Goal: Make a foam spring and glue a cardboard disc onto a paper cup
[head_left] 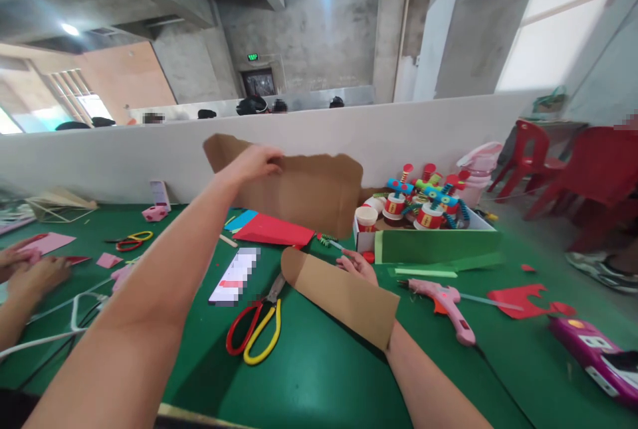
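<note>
My left hand [256,165] is closed on the upper edge of a wide brown cardboard sheet [309,190] with wavy-cut edges, holding it upright above the table. Across my right wrist lies a long cardboard strip [343,296] with one rounded end, hiding part of the hand. Beyond the strip, the curled fingers of my right hand [361,266] are by a thin pale stick with green fringe [329,241]; what they hold is unclear. Scissors [262,329] with one red and one yellow handle lie left of the strip, their tips close to its rounded end.
A pink glue gun [446,303] with a cord lies at right, near red scraps [518,299] and a purple case [593,356]. Behind stands a box [438,246] of paper-cup figures. A phone [234,276] and red paper [274,230] lie mid-table. Another person's hands [34,269] work at left.
</note>
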Tool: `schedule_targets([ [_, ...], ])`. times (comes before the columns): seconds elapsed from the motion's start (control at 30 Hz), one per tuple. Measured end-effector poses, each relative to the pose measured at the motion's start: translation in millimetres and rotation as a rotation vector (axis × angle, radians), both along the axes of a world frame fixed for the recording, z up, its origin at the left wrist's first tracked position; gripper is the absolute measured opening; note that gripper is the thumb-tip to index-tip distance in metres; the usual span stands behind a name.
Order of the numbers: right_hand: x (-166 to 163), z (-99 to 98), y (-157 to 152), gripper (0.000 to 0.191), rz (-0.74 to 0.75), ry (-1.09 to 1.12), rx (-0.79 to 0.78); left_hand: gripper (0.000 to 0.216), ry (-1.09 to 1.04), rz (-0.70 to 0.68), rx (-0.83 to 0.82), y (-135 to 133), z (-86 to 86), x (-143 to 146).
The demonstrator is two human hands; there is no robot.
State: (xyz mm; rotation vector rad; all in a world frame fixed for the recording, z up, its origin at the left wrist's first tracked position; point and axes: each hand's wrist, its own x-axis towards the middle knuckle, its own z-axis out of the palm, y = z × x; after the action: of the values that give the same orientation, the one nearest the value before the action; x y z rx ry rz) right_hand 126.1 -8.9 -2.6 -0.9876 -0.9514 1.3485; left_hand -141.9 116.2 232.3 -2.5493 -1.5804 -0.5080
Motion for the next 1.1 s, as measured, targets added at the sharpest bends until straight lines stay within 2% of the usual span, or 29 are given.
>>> schedule_targets([
  [0.07,2,-1.6,2,0.058,0.000,-0.058,0.009,0.028,-0.032,0.096,0.093,5,9.3,-21],
  [0.13,3,-4.4,4,0.059,-0.021,-0.113,0.023,0.030,-0.056,0.190,0.120,12,7.9,-36],
  [0.23,3,-9.7,5,0.064,-0.044,-0.165,0.047,0.028,-0.039,0.274,0.098,24,-10.7,-46],
  [0.4,3,-14.7,9,0.067,-0.041,-0.194,0.045,0.027,0.050,0.337,0.030,53,-48.9,-45],
  [0.6,4,-12.5,8,0.066,-0.015,-0.240,0.020,0.027,0.093,0.378,0.001,94,-71.2,-44],
  [0.73,4,-12.9,8,0.065,-0.019,-0.264,0.037,0.044,0.055,0.426,0.037,104,-85.3,-46],
  [0.83,4,-12.3,7,0.060,-0.006,-0.269,0.036,0.061,-0.063,0.465,0.143,89,-93.2,-39],
  [0.93,4,-11.1,5,0.052,0.015,-0.254,0.044,0.056,-0.194,0.436,0.178,50,-98.2,-13],
  [1.0,4,-10.4,5,0.052,0.012,-0.250,0.051,0.038,-0.226,0.232,0.014,12,-102.8,14],
  [1.07,3,-9.3,4,0.053,0.000,-0.254,0.047,0.034,-0.172,-0.114,-0.235,-28,-108.9,38],
  [1.1,2,-8.2,3,0.053,-0.008,-0.254,0.043,0.034,-0.125,-0.228,-0.292,-47,-111.9,46],
])
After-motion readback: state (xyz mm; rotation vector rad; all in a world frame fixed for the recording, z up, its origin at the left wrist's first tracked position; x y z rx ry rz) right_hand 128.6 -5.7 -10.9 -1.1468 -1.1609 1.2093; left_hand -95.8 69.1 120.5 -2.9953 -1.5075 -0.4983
